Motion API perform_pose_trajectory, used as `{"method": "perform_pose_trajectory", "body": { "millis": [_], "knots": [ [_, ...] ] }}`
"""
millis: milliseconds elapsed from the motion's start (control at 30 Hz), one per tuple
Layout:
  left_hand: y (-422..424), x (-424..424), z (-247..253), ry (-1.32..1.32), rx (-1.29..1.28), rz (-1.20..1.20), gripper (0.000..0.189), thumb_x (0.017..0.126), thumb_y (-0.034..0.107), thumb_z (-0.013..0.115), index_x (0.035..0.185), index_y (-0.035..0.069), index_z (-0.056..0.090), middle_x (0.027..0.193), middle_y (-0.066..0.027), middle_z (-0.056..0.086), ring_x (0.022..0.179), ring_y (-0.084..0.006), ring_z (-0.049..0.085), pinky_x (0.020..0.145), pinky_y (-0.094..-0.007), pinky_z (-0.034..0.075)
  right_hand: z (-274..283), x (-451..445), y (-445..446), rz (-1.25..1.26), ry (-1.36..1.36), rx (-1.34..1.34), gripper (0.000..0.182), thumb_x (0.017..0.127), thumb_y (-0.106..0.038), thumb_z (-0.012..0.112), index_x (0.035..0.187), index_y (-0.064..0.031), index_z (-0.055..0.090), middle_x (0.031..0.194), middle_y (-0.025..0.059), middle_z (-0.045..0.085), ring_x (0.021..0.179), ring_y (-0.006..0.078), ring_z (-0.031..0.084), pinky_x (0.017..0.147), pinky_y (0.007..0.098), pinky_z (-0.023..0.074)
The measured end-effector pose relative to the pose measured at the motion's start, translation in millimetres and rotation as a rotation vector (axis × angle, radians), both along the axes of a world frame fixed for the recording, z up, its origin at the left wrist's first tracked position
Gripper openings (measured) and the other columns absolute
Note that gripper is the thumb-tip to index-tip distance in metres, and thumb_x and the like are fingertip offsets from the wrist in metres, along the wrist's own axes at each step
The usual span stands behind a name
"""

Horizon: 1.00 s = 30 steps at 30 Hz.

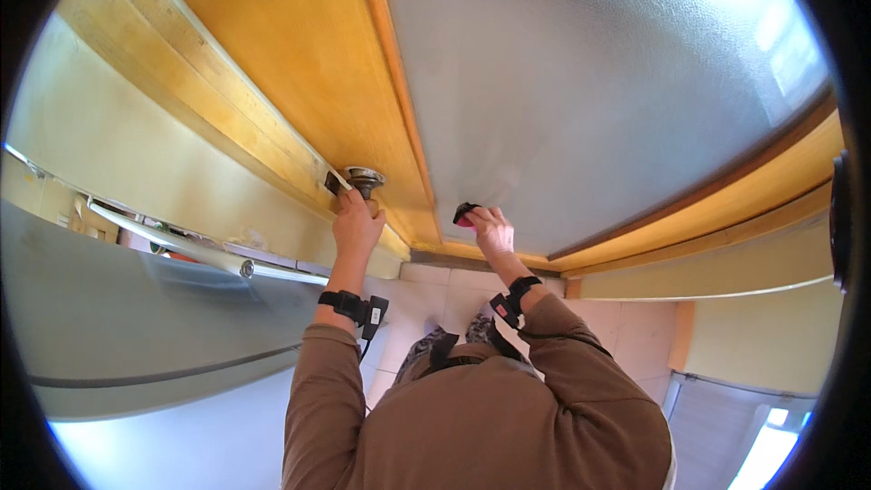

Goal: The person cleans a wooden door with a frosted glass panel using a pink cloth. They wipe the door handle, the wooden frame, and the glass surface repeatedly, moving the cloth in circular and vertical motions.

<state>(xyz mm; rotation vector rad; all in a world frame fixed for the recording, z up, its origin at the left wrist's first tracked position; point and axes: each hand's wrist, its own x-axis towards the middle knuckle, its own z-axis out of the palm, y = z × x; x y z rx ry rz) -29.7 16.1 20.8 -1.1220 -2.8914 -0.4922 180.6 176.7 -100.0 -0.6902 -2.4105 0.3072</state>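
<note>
A wooden door (320,47) with a large textured glass pane (544,95) stands in front of me. At its left edge my left hand (357,218) has its fingers at the door's side, just below a round metal doorknob (365,178); whether they grip the edge or the knob is hard to tell. My right hand (491,228) holds a small black and pink pad (465,214) against or close to the lower part of the glass. A dark latch plate (333,182) shows on the door's edge beside the left fingers.
A large grey appliance or cabinet (170,306) is on the left, beside a pale wall (136,116). Light floor tiles (425,286) lie below. A wooden door frame (748,218) runs along the right, with a pale doorway panel (721,429) at the lower right.
</note>
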Motion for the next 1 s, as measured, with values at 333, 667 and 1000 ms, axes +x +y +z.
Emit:
{"method": "perform_pose_trajectory", "body": {
  "millis": [333, 667, 1000],
  "knots": [
    [-9.1, -4.4, -14.9, 0.009, 0.058, 0.041, 0.047, 0.069, 0.029, 0.073, 0.097, 0.002, 0.046, 0.095, -0.0194, 0.053, 0.083, -0.0350, 0.061, 0.067, -0.0422, 0.053, 354.6, 50.2, 94.3, -0.306, 0.681, 1.005, 0.034, 0.073, 0.004, 0.057, 0.101, -0.0109, 0.069, 0.098, 0.0055, 0.067, 0.091, 0.0236, 0.061, 0.078, 0.0361, 0.0434],
    [-6.1, -7.6, -28.1, 0.111, 0.100, 0.007, 0.052, 0.066, 0.031, 0.074, 0.099, 0.001, 0.047, 0.095, -0.0209, 0.055, 0.087, -0.0360, 0.059, 0.070, -0.0424, 0.052, 445.8, 49.6, 119.4, -0.321, 0.634, 0.969, 0.060, 0.078, -0.026, 0.062, 0.133, -0.0101, 0.046, 0.141, 0.0137, 0.037, 0.134, 0.0350, 0.026, 0.108, 0.0537, 0.0149],
    [-20.2, 1.5, 2.2, 0.005, 0.050, 0.038, 0.053, 0.066, 0.030, 0.074, 0.100, 0.000, 0.046, 0.100, -0.0220, 0.055, 0.089, -0.0386, 0.059, 0.072, -0.0459, 0.050, 172.9, 81.0, 68.4, 0.025, -0.160, 0.606, 0.070, 0.068, -0.036, 0.071, 0.132, -0.0229, 0.047, 0.142, -0.0038, 0.038, 0.129, 0.0198, 0.034, 0.102, 0.0473, 0.0292]
  ]
}}
